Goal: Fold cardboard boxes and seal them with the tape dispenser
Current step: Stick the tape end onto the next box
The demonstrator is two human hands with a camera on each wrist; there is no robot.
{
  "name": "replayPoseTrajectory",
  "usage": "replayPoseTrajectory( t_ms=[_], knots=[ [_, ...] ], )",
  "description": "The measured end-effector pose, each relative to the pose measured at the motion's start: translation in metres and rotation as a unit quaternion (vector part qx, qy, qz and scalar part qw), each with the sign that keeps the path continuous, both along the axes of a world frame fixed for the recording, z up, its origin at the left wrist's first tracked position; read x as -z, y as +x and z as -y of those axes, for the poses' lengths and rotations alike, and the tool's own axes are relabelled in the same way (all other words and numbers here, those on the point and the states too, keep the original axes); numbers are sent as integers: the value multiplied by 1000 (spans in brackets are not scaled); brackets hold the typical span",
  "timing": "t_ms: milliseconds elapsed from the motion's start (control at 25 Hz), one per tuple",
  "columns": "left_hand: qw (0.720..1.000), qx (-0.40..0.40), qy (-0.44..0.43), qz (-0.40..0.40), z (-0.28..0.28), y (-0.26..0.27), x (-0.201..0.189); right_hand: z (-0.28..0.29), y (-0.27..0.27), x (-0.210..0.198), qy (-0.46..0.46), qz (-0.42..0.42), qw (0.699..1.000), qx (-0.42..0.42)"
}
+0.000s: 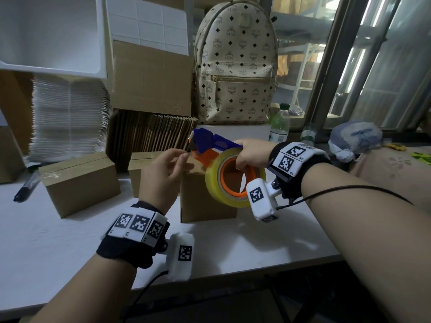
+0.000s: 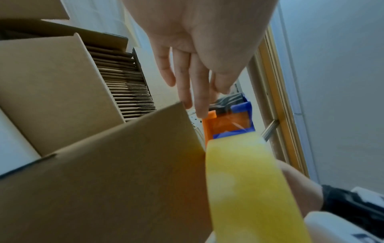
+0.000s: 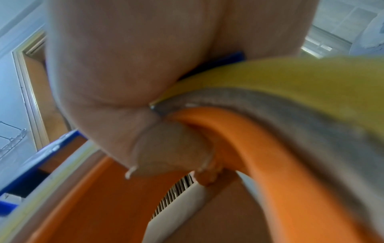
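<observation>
My right hand (image 1: 248,152) grips a blue and orange tape dispenser (image 1: 210,143) by its roll of yellowish tape (image 1: 214,190), with the thumb hooked inside the orange core (image 3: 259,139). It holds the dispenser in the air above a small cardboard box (image 1: 205,203) standing on the white table (image 1: 70,241). My left hand (image 1: 185,156) reaches to the dispenser's front end. There its thumb and forefinger meet on the loose end of the tape, while the other fingers (image 2: 185,92) stay straight. The box's top is hidden behind the roll and my hands.
Two closed boxes (image 1: 79,183) (image 1: 140,169) stand on the table to the left. Behind them are flat cardboard blanks (image 1: 149,134), white stacks (image 1: 67,117) and a patterned backpack (image 1: 235,66). A black marker (image 1: 25,187) lies far left and bottles (image 1: 279,124) stand at the back right.
</observation>
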State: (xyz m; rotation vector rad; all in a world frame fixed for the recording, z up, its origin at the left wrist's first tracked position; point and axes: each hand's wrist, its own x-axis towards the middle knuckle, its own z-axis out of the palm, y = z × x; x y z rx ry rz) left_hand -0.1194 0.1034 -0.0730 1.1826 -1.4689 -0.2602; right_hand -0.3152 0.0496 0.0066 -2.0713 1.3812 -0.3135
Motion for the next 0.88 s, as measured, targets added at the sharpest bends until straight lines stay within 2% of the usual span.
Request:
replayPoseTrajectory(
  t_ms=[240,480,640,760,880],
  knots=[
    [989,-39,4,143,13,6,5,0,0,-2,15,-9,1000,1],
    [966,-13,-116,229,26,22,11,1,2,-7,13,-46,999,6],
    [958,-3,-100,267,25,23,12,2,6,-17,21,-85,996,-16],
    [953,8,-82,292,25,21,6,2,4,-23,21,-91,996,-1],
    [922,-2,-97,374,27,22,-2,0,-4,-34,9,-120,992,28]
  ],
)
